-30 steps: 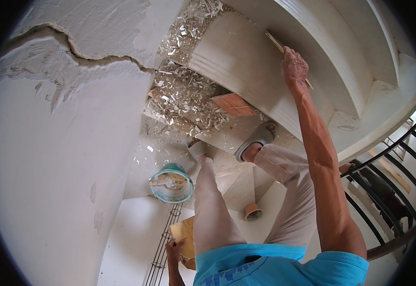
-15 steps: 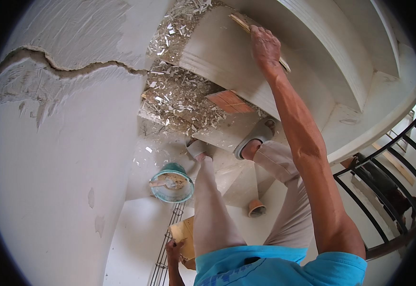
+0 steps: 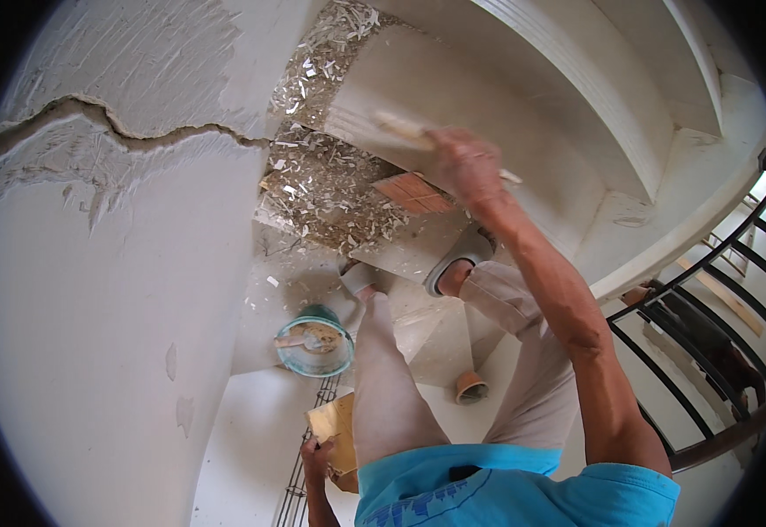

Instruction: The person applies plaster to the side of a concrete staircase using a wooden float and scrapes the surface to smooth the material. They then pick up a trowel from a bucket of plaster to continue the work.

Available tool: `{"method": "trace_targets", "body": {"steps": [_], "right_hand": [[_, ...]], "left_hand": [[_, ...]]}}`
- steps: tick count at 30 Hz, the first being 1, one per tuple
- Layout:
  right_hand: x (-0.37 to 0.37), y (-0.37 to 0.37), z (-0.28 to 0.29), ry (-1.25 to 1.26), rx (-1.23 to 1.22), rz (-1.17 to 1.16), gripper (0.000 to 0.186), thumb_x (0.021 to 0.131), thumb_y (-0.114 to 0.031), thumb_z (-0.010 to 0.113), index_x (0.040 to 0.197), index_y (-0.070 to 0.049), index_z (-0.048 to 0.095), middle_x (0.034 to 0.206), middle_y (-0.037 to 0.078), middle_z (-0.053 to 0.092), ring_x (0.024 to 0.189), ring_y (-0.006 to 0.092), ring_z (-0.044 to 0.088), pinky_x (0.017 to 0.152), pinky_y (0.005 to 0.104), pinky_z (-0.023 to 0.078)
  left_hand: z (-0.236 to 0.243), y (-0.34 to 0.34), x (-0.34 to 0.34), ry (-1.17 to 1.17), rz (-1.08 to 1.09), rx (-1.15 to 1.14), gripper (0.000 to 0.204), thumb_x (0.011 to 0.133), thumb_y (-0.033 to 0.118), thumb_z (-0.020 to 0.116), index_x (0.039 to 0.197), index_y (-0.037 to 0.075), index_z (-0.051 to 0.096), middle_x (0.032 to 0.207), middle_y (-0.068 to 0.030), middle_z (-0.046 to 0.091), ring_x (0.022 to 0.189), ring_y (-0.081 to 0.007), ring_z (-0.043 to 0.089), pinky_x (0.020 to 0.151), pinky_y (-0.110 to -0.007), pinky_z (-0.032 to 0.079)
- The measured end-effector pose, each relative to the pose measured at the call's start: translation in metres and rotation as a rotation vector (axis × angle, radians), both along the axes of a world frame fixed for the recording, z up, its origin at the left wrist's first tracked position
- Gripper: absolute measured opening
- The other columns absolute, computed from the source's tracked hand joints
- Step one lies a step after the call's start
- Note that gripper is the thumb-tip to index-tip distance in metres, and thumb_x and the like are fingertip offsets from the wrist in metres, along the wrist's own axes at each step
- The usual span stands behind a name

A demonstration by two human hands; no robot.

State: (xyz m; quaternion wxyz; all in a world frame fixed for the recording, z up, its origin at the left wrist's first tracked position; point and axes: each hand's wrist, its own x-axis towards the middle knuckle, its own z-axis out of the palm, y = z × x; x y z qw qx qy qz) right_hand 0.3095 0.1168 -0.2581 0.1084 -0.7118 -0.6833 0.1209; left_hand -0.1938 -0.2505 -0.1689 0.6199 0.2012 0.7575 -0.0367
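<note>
My right hand (image 3: 468, 165) is closed round a pale wooden strip (image 3: 400, 129), blurred by motion, above the light stair tread. One end of the strip sticks out to the left of my fist, the other to the right. Low beside my left leg, my left hand (image 3: 317, 452) grips the edge of a flat yellowish-brown board (image 3: 339, 430); its far side is partly hidden by my leg. Between the wall and my feet lies a heap of white chips and grey debris (image 3: 326, 189). A reddish-brown tile piece (image 3: 413, 192) rests at its right edge.
A teal bucket (image 3: 315, 347) holding a light mix and a handled tool stands left of my legs. A small orange-brown pot (image 3: 471, 387) lies on a lower step. A long jagged crack (image 3: 163, 132) runs across the left wall. Black railing (image 3: 708, 325) curves along the right.
My right hand has swung left and nearer to me with the wooden strip. My left hand keeps its hold on the board, and the view has shifted slightly.
</note>
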Motion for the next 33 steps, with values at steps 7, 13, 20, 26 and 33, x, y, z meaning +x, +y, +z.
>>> {"method": "trace_targets", "body": {"steps": [7,13,20,26,33], "right_hand": [[0.125,-0.011,-0.025,-0.183,0.200,-0.226,0.030,0.080,-0.002,0.057,0.108,-0.012,0.063,0.093,0.009,0.066,0.087,0.0275,0.063,0.079,0.0394,0.051],[0.130,0.023,-0.049,-0.226,0.167,-0.262,0.036,0.078,-0.002,0.057,0.112,-0.013,0.060,0.102,0.008,0.065,0.095,0.0279,0.063,0.082,0.0392,0.051],[0.105,0.074,-0.057,-0.281,0.045,-0.268,0.034,0.080,-0.006,0.053,0.112,-0.013,0.060,0.102,0.009,0.065,0.092,0.0294,0.064,0.079,0.0407,0.051],[0.069,0.123,-0.060,-0.266,0.148,-0.098,0.022,0.085,-0.007,0.048,0.101,-0.012,0.062,0.095,0.010,0.066,0.087,0.0306,0.066,0.075,0.0399,0.053],[0.006,0.130,-0.025,-0.052,0.126,-0.031,0.026,0.082,-0.005,0.050,0.104,-0.009,0.062,0.093,0.018,0.066,0.087,0.0353,0.064,0.076,0.0458,0.051]], "left_hand": [[0.002,0.012,0.018,0.003,-0.005,-0.037,0.015,0.077,0.009,0.067,0.086,-0.002,0.065,0.073,-0.0022,0.063,0.064,-0.0091,0.056,0.058,-0.026,0.046],[0.007,0.016,0.020,0.045,-0.048,-0.028,0.015,0.079,0.010,0.068,0.090,0.000,0.066,0.074,0.0002,0.062,0.063,-0.0076,0.055,0.057,-0.025,0.045],[0.004,0.000,0.012,0.057,0.067,-0.026,0.018,0.078,0.010,0.068,0.094,0.000,0.067,0.076,-0.0012,0.065,0.064,-0.0086,0.057,0.057,-0.026,0.046],[0.001,0.003,0.014,0.015,-0.084,-0.070,0.020,0.078,0.011,0.071,0.094,0.000,0.067,0.076,-0.0023,0.064,0.064,-0.0083,0.057,0.058,-0.025,0.046],[0.010,0.016,0.025,0.077,-0.046,-0.013,0.021,0.076,0.007,0.069,0.095,-0.002,0.066,0.079,-0.0037,0.066,0.068,-0.0098,0.058,0.061,-0.026,0.047]]}}
